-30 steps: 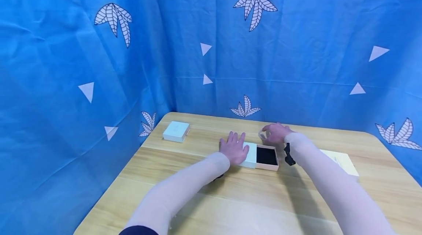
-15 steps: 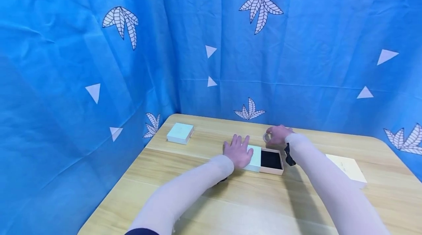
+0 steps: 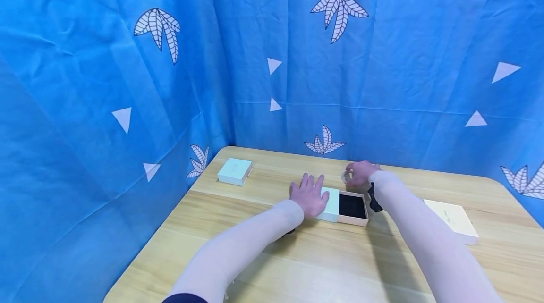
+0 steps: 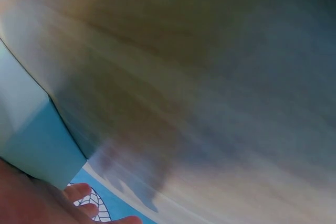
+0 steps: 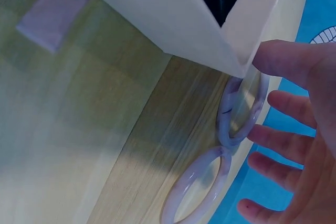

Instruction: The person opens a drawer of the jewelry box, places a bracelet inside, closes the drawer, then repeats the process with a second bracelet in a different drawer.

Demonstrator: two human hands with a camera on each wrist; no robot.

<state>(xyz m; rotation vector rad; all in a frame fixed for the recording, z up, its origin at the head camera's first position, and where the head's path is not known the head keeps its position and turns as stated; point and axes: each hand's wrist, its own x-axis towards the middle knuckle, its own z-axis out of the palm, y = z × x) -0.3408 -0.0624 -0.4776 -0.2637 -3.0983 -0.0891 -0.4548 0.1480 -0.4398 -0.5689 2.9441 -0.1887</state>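
My left hand point(image 3: 308, 197) rests with fingers spread on the pale green sleeve of a slide-out box point(image 3: 332, 205); its fingers point(image 4: 79, 191) show beside the sleeve in the left wrist view. The drawer point(image 3: 346, 219), lined in black, is pulled out to the right. Just behind it, my right hand point(image 3: 361, 173) is over a pale bangle point(image 3: 343, 178), which it partly hides. In the right wrist view the fingers are apart and gently bent, fingertips right at the rim of that bangle point(image 5: 224, 114). A second bangle point(image 5: 178, 190) lies against the first.
Another pale green box point(image 3: 235, 171) sits at the table's back left corner. A cream box point(image 3: 452, 218) stands on the right, partly behind my right sleeve. A pinkish ribbon tab point(image 5: 55, 11) hangs from the drawer. Blue curtain point(image 3: 255, 81) rises behind the table point(image 3: 297, 270).
The head view has turned slightly left and up, so everything appears further right and lower. Both hands keep nearly the same places: left on the box sleeve, right at the bangle.
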